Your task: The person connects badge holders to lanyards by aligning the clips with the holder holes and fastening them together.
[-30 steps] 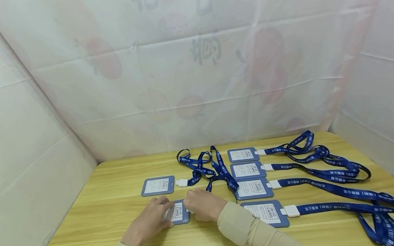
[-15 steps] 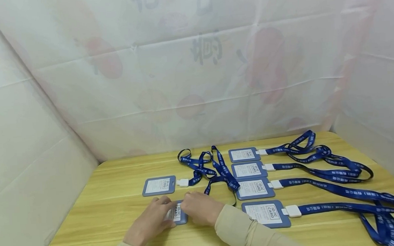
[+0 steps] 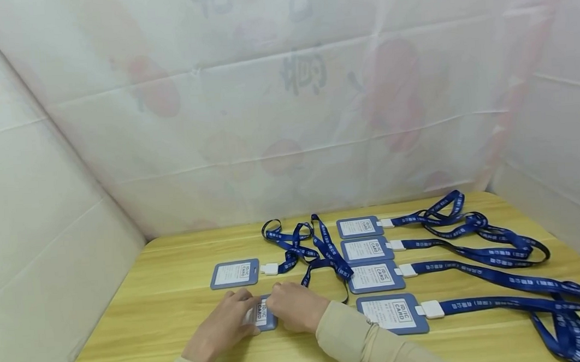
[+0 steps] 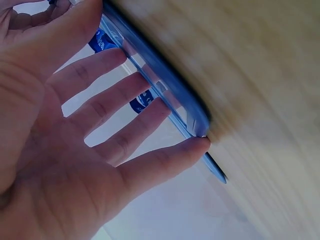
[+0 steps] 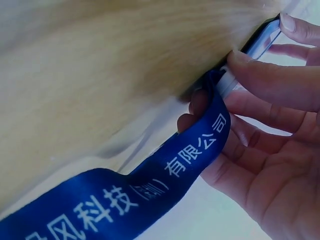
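Observation:
A blue ID badge holder (image 3: 269, 321) with a white card lies near the table's front, between my hands. My left hand (image 3: 224, 326) grips it by its edges, fingers along the far side and thumb on the near side. At its slotted end my right hand (image 3: 296, 307) pinches a white clip (image 5: 228, 83). From that clip a navy lanyard (image 5: 175, 172) with white lettering trails off, seen in the right wrist view. How far the clip sits in the slot is hidden by my fingers. The holder's edge (image 4: 170, 80) shows under my left fingers in the left wrist view.
Behind my hands lies another badge holder (image 3: 234, 273); a white clip (image 3: 270, 269) on a tangled lanyard (image 3: 293, 246) sits beside it, apart. Several badge holders (image 3: 392, 313) with lanyards attached form a column at right. White cloth walls (image 3: 288, 148) enclose the wooden table (image 3: 144, 303).
My right hand has shifted slightly left against the holder's end, covering the white clip that showed earlier. My left hand stays nearly still.

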A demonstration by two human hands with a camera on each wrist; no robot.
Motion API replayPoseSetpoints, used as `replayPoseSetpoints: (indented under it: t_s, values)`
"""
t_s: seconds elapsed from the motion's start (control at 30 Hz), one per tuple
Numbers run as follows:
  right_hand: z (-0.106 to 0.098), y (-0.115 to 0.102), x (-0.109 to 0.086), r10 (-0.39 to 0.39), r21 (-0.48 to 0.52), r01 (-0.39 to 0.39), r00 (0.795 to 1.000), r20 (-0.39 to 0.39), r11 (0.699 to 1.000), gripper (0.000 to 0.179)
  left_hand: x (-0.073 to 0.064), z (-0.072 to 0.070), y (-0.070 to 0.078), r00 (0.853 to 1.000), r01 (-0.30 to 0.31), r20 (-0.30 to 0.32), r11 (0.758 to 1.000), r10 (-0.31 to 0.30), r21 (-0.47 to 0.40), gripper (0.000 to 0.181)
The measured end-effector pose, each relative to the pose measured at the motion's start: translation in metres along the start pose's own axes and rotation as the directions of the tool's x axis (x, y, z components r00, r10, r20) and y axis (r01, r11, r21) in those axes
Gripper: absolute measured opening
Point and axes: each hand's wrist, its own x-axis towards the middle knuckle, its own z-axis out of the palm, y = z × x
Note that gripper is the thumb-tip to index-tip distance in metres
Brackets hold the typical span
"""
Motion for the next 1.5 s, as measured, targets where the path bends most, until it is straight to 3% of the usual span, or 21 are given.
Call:
replayPoseSetpoints:
  t_s: [0.57,0.97,1.5]
  values:
    - [0.002,0.003,0.0,0.018,0.042,-0.017,1.0,-0.007,0.999,0.025,-0.003,0.002,-0.003,0.999,-0.021,-0.027,1.0,0.021,0.022,0.05]
    - [0.003,0.006,-0.003,0.033,0.063,-0.033,0.999,-0.007,0.997,0.025,-0.002,0.003,-0.003,1.0,0.014,-0.007,1.0,-0.014,0.018,0.049]
    - [0.006,0.011,-0.009,0.041,0.065,-0.039,0.999,-0.031,0.997,0.022,-0.002,0.002,-0.003,1.0,0.016,0.006,1.0,-0.016,0.006,0.049]
